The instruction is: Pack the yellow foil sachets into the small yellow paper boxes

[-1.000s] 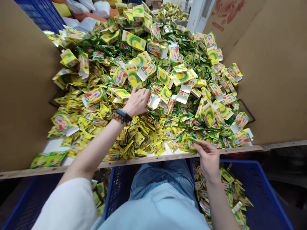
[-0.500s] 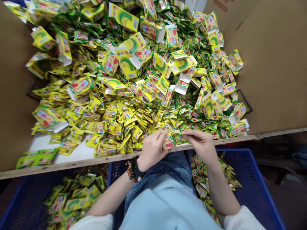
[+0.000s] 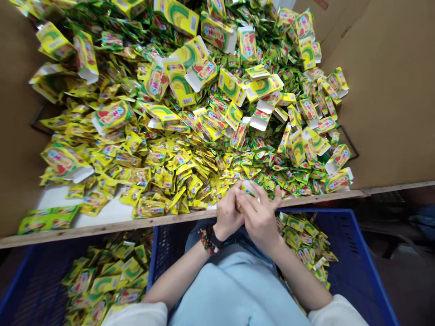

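Note:
At the table's front edge, my left hand (image 3: 229, 213) is closed around a small carton (image 3: 249, 188), mostly hidden behind fingers, with its white flap showing. My right hand (image 3: 261, 221) meets it there, thumb and forefinger pressed to the carton while the outer fingers stick out. Right behind both hands lies a heap of small yellow sachets (image 3: 176, 170), turning to green sachets (image 3: 272, 158) on the right. Yellow-green cartons with open white flaps (image 3: 204, 74) are scattered over the heap.
Cardboard walls (image 3: 384, 104) flank the heap, and a wooden strip (image 3: 112, 222) edges the table. A joined green sachet strip (image 3: 47, 219) lies at the front left. Below stand blue crates, left (image 3: 37, 280) and right (image 3: 356, 253), holding filled-looking cartons.
My right hand has moved left from beside the carton onto it, bringing both hands together. Green sachets that showed between the hands are no longer visible. The view has shifted slightly.

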Action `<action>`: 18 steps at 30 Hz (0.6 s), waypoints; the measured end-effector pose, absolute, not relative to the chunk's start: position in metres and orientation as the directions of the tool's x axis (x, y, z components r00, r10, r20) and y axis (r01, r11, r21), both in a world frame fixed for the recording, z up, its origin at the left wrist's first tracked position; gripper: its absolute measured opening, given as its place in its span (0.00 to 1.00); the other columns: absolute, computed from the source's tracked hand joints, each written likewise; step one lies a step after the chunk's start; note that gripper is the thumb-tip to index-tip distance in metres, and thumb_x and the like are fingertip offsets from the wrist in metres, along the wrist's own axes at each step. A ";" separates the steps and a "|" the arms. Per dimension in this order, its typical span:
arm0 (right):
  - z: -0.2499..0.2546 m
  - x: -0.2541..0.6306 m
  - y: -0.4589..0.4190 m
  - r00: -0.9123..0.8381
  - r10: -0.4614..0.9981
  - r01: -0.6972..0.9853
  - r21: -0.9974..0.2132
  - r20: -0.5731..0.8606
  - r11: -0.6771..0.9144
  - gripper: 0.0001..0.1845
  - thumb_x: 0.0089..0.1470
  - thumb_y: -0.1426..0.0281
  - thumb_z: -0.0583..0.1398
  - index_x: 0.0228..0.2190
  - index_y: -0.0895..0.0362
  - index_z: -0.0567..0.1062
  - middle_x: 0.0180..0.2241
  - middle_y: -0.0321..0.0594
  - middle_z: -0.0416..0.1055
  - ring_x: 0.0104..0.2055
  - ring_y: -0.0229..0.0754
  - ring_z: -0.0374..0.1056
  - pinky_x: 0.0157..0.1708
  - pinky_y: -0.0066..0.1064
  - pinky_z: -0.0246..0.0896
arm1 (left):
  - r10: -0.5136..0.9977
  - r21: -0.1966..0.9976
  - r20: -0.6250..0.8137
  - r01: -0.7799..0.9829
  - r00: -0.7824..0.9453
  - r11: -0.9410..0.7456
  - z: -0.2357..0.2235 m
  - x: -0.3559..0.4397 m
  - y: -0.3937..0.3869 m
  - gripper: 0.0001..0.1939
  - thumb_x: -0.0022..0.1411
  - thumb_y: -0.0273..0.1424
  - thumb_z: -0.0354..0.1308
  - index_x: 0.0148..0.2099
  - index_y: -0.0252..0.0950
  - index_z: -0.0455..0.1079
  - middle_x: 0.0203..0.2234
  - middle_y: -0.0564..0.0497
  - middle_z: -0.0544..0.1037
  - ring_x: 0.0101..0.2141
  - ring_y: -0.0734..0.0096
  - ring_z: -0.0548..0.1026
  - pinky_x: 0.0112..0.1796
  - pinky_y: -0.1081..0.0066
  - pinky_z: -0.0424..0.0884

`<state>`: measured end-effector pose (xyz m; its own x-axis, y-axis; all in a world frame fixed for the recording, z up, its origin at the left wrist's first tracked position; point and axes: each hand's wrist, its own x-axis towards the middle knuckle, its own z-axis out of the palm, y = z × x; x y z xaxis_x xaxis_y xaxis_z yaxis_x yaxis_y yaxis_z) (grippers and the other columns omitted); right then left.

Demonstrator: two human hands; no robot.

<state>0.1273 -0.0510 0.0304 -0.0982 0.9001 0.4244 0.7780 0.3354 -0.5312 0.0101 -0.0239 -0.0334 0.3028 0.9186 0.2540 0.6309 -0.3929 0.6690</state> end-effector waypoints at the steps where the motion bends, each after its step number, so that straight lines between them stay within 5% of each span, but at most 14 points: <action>1: 0.029 0.129 -0.051 -0.011 0.905 0.743 -0.603 0.426 0.292 0.24 0.61 0.73 0.54 0.57 0.44 0.69 0.51 0.38 0.75 0.64 0.53 0.58 0.66 0.64 0.29 | 0.926 0.673 0.248 0.637 0.284 -0.376 -0.035 0.010 -0.025 0.30 0.65 0.38 0.47 0.66 0.40 0.47 0.54 0.40 0.71 0.53 0.56 0.73 0.48 0.56 0.75; 4: 0.022 0.135 -0.043 0.254 0.927 0.466 -0.875 0.275 0.132 0.30 0.57 0.67 0.60 0.61 0.49 0.63 0.59 0.43 0.67 0.67 0.51 0.53 0.65 0.54 0.46 | 0.909 0.683 0.316 0.599 0.273 -0.418 -0.040 0.010 -0.027 0.30 0.63 0.42 0.51 0.63 0.42 0.49 0.52 0.40 0.72 0.50 0.57 0.75 0.47 0.55 0.75; 8: 0.014 0.140 -0.035 -0.016 0.994 0.016 -0.994 -0.110 -0.110 0.23 0.56 0.62 0.60 0.52 0.55 0.74 0.49 0.44 0.77 0.55 0.51 0.71 0.53 0.44 0.68 | 0.846 0.627 0.389 0.568 0.364 -0.533 -0.046 0.010 -0.029 0.28 0.62 0.41 0.52 0.61 0.41 0.50 0.52 0.38 0.71 0.50 0.56 0.75 0.45 0.55 0.75; 10: 0.015 0.140 -0.037 -0.071 0.992 0.010 -0.995 -0.105 -0.104 0.19 0.56 0.63 0.60 0.48 0.53 0.78 0.46 0.41 0.79 0.51 0.51 0.73 0.53 0.45 0.68 | 0.864 0.629 0.377 0.593 0.334 -0.504 -0.049 0.009 -0.029 0.33 0.61 0.41 0.52 0.64 0.37 0.46 0.52 0.36 0.70 0.50 0.53 0.74 0.43 0.54 0.75; 15: 0.015 0.131 -0.047 -0.003 0.983 0.259 -0.949 0.186 0.180 0.20 0.55 0.67 0.62 0.50 0.50 0.77 0.51 0.42 0.75 0.56 0.51 0.70 0.57 0.46 0.65 | 0.860 0.639 0.403 0.576 0.312 -0.509 -0.048 0.011 -0.031 0.31 0.64 0.36 0.46 0.65 0.35 0.42 0.51 0.35 0.70 0.47 0.54 0.75 0.40 0.56 0.76; 18: 0.014 0.126 -0.047 0.106 0.978 0.295 -0.945 0.182 0.144 0.17 0.58 0.68 0.59 0.49 0.50 0.77 0.48 0.42 0.78 0.52 0.49 0.74 0.53 0.43 0.69 | 0.860 0.642 0.421 0.575 0.289 -0.507 -0.043 0.013 -0.031 0.29 0.64 0.36 0.45 0.64 0.35 0.43 0.48 0.37 0.71 0.47 0.54 0.75 0.39 0.56 0.76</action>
